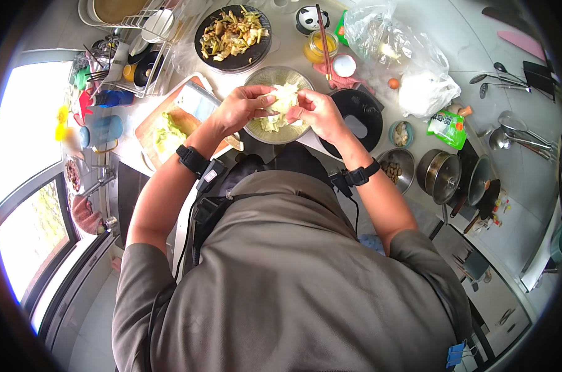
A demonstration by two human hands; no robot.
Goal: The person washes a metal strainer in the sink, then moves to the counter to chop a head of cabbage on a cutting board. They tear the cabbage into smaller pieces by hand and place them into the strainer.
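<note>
Both hands hold one pale green cabbage leaf (284, 96) over a metal strainer basket (281, 135). My left hand (248, 106) pinches its left edge, and my right hand (316, 114) grips the other side. More torn cabbage (275, 123) lies in the basket below. To the left, a larger piece of cabbage (168, 135) rests on a wooden cutting board (153, 109). A cleaver (197, 102) with a broad, shiny blade lies on that board, partly behind my left forearm.
A dark plate of cooked food (232, 37) stands behind the basket. Right of it are a glass jar (314, 49) with chopsticks (323, 42) across it, a black round appliance (357, 118), an egg (393, 83), a small bowl (401, 135) and steel pots (441, 174). A dish rack (162, 60) stands left.
</note>
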